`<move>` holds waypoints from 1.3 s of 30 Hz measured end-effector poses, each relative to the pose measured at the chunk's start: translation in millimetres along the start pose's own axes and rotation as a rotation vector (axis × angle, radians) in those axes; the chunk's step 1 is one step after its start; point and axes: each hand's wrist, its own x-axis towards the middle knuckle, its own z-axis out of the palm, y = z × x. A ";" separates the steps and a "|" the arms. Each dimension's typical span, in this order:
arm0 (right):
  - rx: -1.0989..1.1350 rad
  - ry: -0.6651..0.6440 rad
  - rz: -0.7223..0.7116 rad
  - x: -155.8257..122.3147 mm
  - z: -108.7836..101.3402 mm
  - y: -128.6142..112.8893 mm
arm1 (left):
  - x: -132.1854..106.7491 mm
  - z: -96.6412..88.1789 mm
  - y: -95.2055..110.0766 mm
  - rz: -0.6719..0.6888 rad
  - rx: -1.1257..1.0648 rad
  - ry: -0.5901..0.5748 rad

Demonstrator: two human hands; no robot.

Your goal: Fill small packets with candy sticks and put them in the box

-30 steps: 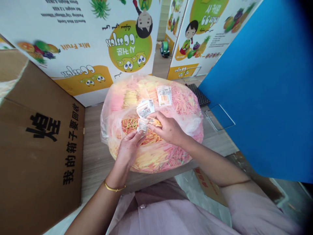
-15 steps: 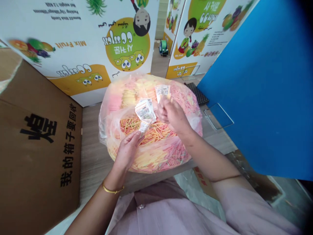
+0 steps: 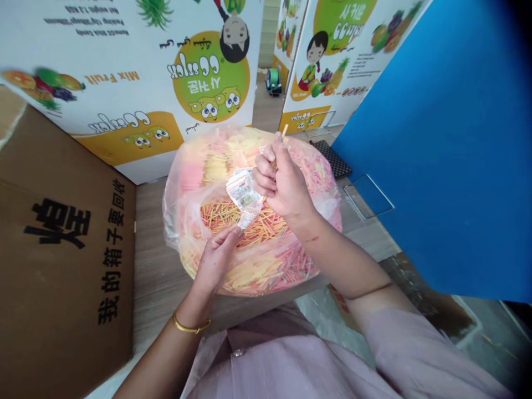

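Head view shows a brown carton (image 3: 62, 288) on the left and a blue panel (image 3: 436, 149) on the right. Between them, a plastic bag (image 3: 253, 266) of pink and yellow sticks lies on the counter (image 3: 155, 266). The left hand (image 3: 216, 260) grasps the lower end of a sachet strip (image 3: 243, 191) above the bag. The right hand (image 3: 282, 183) is clenched around a thin stick (image 3: 285, 130). The strip looks light and soft, best taken by its edge; the stick seems fragile.
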 end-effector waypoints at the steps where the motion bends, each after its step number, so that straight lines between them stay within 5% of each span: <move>1: -0.006 0.018 0.000 -0.8 0.6 -2.2 | 0.2 -0.6 -0.7 0.003 0.003 -0.007; 7: -0.031 0.080 -0.097 0.4 2.7 -12.8 | -0.7 0.4 -0.5 0.003 0.011 -0.017; 12: -0.119 0.088 -0.066 8.0 -5.1 19.9 | -2.1 6.0 5.3 0.008 -0.019 -0.023; 16: -0.285 0.043 -0.194 -0.1 -17.5 46.7 | -2.9 5.9 8.1 -0.004 -0.067 -0.037; 21: -0.458 -0.086 -0.301 -14.6 -27.0 52.3 | -2.6 6.0 8.4 -0.005 -0.077 -0.027; 28: -0.326 -0.034 -0.172 -5.6 -28.2 51.2 | -1.6 4.8 2.9 -0.009 -0.001 -0.030; 34: -0.272 -0.144 -0.043 -8.1 -27.9 53.3 | -2.3 5.4 5.9 -0.004 -0.059 -0.036; 39: -0.274 0.039 -0.054 -1.0 -33.9 35.3 | -4.7 7.4 14.2 -0.024 -0.124 -0.029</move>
